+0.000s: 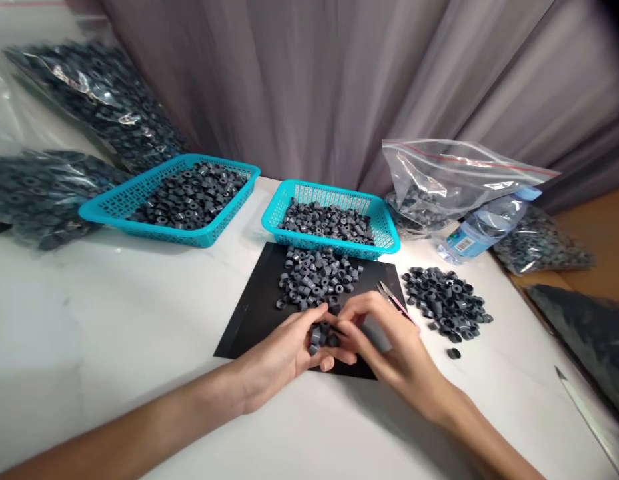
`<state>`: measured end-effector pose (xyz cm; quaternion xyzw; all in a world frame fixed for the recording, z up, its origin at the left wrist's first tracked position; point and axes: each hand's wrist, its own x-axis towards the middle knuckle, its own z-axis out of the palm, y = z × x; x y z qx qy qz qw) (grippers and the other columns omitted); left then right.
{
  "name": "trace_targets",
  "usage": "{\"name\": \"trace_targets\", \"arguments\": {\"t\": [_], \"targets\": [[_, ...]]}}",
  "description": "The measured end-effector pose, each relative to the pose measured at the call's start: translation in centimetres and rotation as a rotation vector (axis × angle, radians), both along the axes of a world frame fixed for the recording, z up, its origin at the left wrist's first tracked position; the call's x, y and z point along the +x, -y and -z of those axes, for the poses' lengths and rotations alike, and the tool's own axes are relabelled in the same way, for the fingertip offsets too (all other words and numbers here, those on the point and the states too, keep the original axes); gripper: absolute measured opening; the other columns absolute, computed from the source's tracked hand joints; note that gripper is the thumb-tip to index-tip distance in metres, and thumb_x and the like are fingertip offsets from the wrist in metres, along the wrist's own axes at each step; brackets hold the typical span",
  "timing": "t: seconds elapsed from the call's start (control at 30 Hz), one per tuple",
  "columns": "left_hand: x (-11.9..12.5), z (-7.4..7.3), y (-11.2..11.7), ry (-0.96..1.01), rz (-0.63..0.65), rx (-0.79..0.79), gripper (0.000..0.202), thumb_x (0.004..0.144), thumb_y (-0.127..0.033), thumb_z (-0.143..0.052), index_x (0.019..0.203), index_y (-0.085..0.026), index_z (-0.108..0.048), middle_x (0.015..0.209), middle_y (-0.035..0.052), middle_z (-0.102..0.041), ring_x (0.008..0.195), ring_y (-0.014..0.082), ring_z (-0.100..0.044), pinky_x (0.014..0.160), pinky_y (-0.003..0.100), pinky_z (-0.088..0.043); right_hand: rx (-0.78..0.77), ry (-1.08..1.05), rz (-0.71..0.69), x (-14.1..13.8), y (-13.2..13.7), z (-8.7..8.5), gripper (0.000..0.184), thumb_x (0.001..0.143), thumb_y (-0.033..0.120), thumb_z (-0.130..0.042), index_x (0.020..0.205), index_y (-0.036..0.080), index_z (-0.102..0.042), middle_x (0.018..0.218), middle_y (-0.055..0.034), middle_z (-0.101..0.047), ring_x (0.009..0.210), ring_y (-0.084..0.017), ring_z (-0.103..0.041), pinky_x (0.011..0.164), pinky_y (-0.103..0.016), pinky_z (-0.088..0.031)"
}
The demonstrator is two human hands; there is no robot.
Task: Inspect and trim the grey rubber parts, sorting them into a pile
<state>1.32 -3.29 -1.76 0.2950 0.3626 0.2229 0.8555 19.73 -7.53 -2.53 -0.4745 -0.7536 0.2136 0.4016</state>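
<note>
Left hand (pixel 284 350), palm up and cupped, holding a small clutch of grey rings (pixel 322 335); right hand (pixel 384 340), fingers pinched at those same rings, with pink-handled snips (pixel 395 303) lying against its back, both hands over the near edge of a black mat (pixel 249 313). On the mat, just beyond the fingers, a loose heap of rings (pixel 316 277); to the right on the white table (pixel 114 347), a second heap (pixel 445 301). Farther back, two turquoise baskets (pixel 334 220) (pixel 174 197) of rings, a clear zip bag (pixel 449 177), a water bottle (pixel 476 230) and filled bags (pixel 44 193) at left.
</note>
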Motion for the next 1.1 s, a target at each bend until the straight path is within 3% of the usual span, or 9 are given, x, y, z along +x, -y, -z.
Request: {"name": "trace_targets", "arguments": {"t": [0.13, 0.27, 0.37, 0.47, 0.57, 0.7, 0.83, 1.1], "targets": [[-0.2, 0.2, -0.1, -0.078, 0.031, 0.107, 0.033, 0.097, -0.04, -0.048, 0.095, -0.012, -0.065, 0.088, 0.0114, -0.072, 0.082, 0.0193, -0.068, 0.068, 0.026, -0.04, 0.042, 0.044, 0.163, 1.0, -1.1, 1.0, 0.013, 0.101, 0.023, -0.05, 0.109, 0.024, -0.06, 0.104, -0.0068, -0.063, 0.094, -0.022, -0.059, 0.082, -0.038, -0.051], [-0.3, -0.9, -0.3, -0.161, 0.061, 0.207, 0.023, 0.093, -0.028, -0.049, 0.083, -0.012, -0.062, 0.078, 0.0056, -0.066, 0.068, 0.0118, -0.058, 0.061, 0.022, -0.036, 0.032, 0.236, 0.084, 1.1, -1.4, 1.8, 0.029, 0.1, 0.023, -0.053, 0.128, 0.026, -0.056, 0.119, -0.0088, -0.06, 0.109, -0.026, -0.054, 0.094, -0.044, -0.049], [-0.6, -2.0, -1.0, -0.205, 0.088, 0.301, 0.02, 0.09, -0.023, -0.048, 0.078, -0.012, -0.061, 0.071, 0.0013, -0.058, 0.054, 0.0061, -0.041, 0.049, 0.019, -0.024, 0.037, 0.312, 0.051, 0.6, -1.3, 1.9, 0.035, 0.1, 0.026, -0.053, 0.135, 0.027, -0.053, 0.122, -0.0095, -0.06, 0.109, -0.027, -0.054, 0.092, -0.045, -0.051], [-1.0, -2.6, -2.0, -0.202, 0.076, 0.335, 0.018, 0.089, -0.021, -0.049, 0.078, -0.012, -0.06, 0.065, -0.0031, -0.045, 0.05, 0.0043, -0.026, 0.044, 0.019, -0.012, 0.055, 0.324, 0.057, 0.2, -1.4, 2.1, 0.029, 0.1, 0.024, -0.052, 0.128, 0.026, -0.058, 0.119, -0.0092, -0.063, 0.105, -0.026, -0.055, 0.089, -0.044, -0.052], [-1.2, -2.4, -2.5, -0.19, 0.073, 0.298, 0.016, 0.088, -0.018, -0.05, 0.077, -0.012, -0.06, 0.065, -0.005, -0.037, 0.051, 0.004, -0.021, 0.044, 0.018, -0.009, 0.065, 0.287, 0.095, 0.1, -1.5, 2.4, 0.017, 0.1, 0.022, -0.053, 0.114, 0.024, -0.062, 0.109, -0.0079, -0.066, 0.099, -0.025, -0.057, 0.085, -0.041, -0.051], [-0.8, -1.8, -1.9, -0.16, 0.151, 0.207, 0.015, 0.086, -0.018, -0.051, 0.078, -0.01, -0.061, 0.07, -0.0025, -0.041, 0.053, 0.0035, -0.023, 0.044, 0.017, -0.01, 0.074, 0.218, 0.121, 0.2, -1.6, 2.8, 0.012, 0.1, 0.018, -0.052, 0.103, 0.022, -0.062, 0.102, -0.0065, -0.066, 0.095, -0.023, -0.057, 0.083, -0.038, -0.049], [-0.3, -1.4, -1.0, -0.126, 0.224, 0.122, 0.018, 0.086, -0.018, -0.051, 0.09, -0.008, -0.066, 0.072, -0.0011, -0.045, 0.053, 0.0031, -0.024, 0.044, 0.016, -0.011, 0.074, 0.157, 0.17, 0.4, -1.5, 2.5, 0.01, 0.098, 0.018, -0.056, 0.103, 0.023, -0.063, 0.102, -0.0055, -0.065, 0.095, -0.022, -0.056, 0.084, -0.037, -0.047], [-0.5, -0.9, -1.4, -0.1, 0.168, 0.12, 0.022, 0.093, -0.02, -0.048, 0.096, -0.008, -0.066, 0.075, 0.0003, -0.05, 0.055, 0.0044, -0.031, 0.045, 0.016, -0.017, 0.073, 0.084, 0.194, 0.4, -0.9, 1.2, 0.004, 0.095, 0.021, -0.061, 0.097, 0.024, -0.063, 0.108, -0.0042, -0.064, 0.107, -0.023, -0.053, 0.096, -0.04, -0.04]]}}
